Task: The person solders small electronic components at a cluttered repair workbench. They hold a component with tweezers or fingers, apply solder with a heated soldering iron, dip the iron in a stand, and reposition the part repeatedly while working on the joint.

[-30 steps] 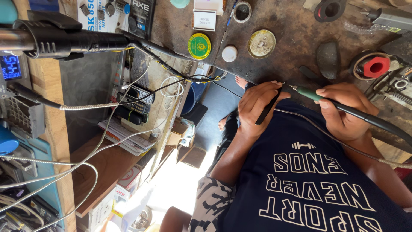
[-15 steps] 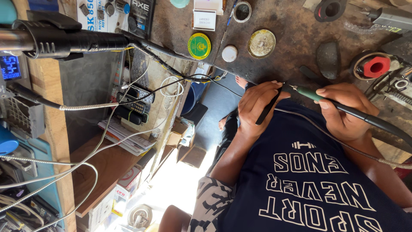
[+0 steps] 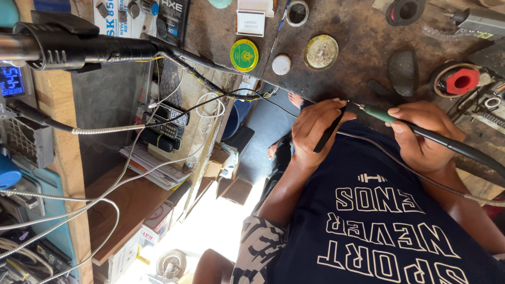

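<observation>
— What is held, taken from the left?

— A slim black tool [image 3: 329,134] is clamped in the left hand [image 3: 314,131]. One soldering iron [image 3: 380,113] is gripped like a pen in the right hand [image 3: 421,141]. The hands are kept close together but apart.

— How is the iron laid?

— Its long axis runs left to right over the desk [image 3: 357,63] edge. The tip is pointed left, just beside the left hand, which is nearer the tip.

— What else is counted?

— Two round tins [image 3: 244,55], one white cap [image 3: 281,64] and one red spool [image 3: 462,81].
</observation>
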`<move>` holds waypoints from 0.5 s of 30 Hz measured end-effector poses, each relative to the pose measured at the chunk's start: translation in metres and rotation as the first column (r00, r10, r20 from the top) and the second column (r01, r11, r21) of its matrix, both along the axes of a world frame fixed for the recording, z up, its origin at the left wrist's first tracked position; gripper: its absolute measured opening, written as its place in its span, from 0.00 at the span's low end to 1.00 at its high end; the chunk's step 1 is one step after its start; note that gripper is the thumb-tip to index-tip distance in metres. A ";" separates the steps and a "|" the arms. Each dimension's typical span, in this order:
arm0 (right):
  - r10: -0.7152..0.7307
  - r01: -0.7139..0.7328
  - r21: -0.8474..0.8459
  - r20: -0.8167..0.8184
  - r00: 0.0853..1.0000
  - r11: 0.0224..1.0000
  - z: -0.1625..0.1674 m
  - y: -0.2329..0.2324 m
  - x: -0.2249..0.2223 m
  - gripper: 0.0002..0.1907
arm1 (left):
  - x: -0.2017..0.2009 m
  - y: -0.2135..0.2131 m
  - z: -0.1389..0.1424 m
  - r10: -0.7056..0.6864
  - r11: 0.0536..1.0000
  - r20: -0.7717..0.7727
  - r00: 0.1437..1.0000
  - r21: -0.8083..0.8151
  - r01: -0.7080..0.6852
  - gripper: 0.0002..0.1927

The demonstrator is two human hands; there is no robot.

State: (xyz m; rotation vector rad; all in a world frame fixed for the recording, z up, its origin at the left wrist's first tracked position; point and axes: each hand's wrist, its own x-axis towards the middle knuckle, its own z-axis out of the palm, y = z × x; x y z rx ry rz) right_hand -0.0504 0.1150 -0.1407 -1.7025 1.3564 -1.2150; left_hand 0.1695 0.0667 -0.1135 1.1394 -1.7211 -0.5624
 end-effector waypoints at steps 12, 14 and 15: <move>-0.002 0.002 -0.005 0.000 1.000 1.000 0.001 -0.002 0.001 0.08 | 0.000 -0.001 0.001 0.001 1.000 -0.008 1.000 -0.002 -0.001 0.19; 0.001 -0.001 -0.012 -0.008 1.000 1.000 0.002 -0.003 0.001 0.08 | 0.000 -0.001 0.002 0.002 1.000 -0.008 1.000 -0.002 -0.002 0.19; 0.003 -0.003 -0.015 -0.014 1.000 1.000 0.003 -0.003 0.002 0.08 | 0.000 -0.001 0.002 0.003 1.000 -0.008 1.000 0.000 -0.003 0.19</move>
